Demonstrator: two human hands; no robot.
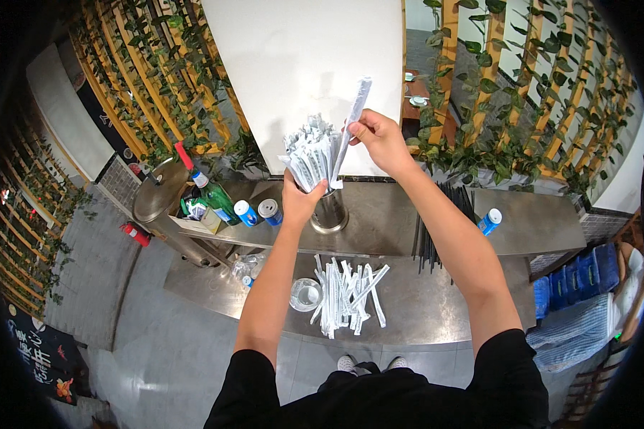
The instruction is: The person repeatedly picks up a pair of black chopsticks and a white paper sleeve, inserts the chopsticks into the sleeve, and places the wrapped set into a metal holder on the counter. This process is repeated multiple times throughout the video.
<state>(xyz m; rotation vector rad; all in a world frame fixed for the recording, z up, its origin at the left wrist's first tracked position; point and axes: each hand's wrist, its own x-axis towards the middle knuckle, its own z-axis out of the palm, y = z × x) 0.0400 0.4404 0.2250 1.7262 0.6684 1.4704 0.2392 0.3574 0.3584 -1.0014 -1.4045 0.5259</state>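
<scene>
My left hand [301,197] is wrapped around the near side of a dense bundle of slim white paper-wrapped packets [311,147], probably chopsticks. The bundle stands upright in a round stainless steel canister [330,214] on the upper metal shelf. Between thumb and fingers, my right hand [373,134] pinches one wrapped packet [358,99], tilted along the bundle's right side. Its lower end reaches the canister's rim area; I cannot tell whether it is inside. Below, a loose pile of similar packets [349,295] lies on the lower metal shelf, beside a clear round container [306,294].
On the upper shelf stand a green bottle [217,198], blue-and-white cans [246,213] and a small box [201,217]. Black chopsticks [426,241] lie under my right forearm, near another can [490,221]. A large steel urn [158,193] stands left; blue crates [585,276] sit right.
</scene>
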